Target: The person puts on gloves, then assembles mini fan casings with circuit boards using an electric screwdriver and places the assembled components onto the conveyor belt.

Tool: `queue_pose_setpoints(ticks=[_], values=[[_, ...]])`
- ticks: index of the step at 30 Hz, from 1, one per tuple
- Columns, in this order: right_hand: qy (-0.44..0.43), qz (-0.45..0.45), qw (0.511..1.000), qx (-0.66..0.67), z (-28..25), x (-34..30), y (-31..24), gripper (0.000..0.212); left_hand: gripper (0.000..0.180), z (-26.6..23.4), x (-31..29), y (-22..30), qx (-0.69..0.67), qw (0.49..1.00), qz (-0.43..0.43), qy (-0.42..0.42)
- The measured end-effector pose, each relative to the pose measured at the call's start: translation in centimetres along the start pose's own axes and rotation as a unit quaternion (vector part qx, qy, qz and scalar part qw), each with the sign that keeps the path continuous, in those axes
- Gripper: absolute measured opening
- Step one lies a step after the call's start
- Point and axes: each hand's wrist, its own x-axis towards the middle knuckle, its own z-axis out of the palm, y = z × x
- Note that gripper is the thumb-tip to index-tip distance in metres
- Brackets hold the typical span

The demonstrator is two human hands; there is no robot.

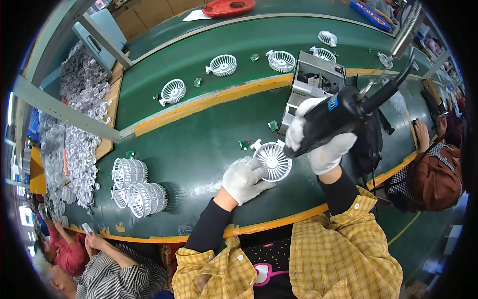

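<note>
A round white slatted fan cover point(273, 164) lies on the green bench in front of me. My left hand point(245, 180), in a white glove, grips its near-left rim. In my gloved right hand point(328, 152) is a black electric screwdriver point(332, 118), hung from a coiled spring point(409, 31). Its tip end points down beside the right edge of the cover; whether it touches cannot be seen. A small green circuit board point(244, 145) with wires sits just beyond the cover. Another circuit board point(273, 125) lies farther back, near a silver metal box point(318, 74).
Stacked white fan cages point(147, 199) stand at left, beside a heap of translucent plastic parts point(74, 149). Behind a yellow-edged ledge, a green belt point(194, 57) carries more covers point(222, 65) and boards. A red tray point(229, 7) lies beyond. Co-workers sit at both sides.
</note>
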Motion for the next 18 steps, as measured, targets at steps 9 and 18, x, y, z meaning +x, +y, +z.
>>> queue_pose_setpoints(ticks=[9,18], values=[[-0.069,-0.030,0.992,0.100,0.0,0.0,3.2,0.081,0.024,0.5,0.0,0.0,-0.029,1.000,0.001,0.008],[-0.125,0.005,0.985,0.119,-0.8,0.5,3.6,0.058,0.026,0.8,0.1,0.1,-0.032,0.999,-0.002,0.015]])
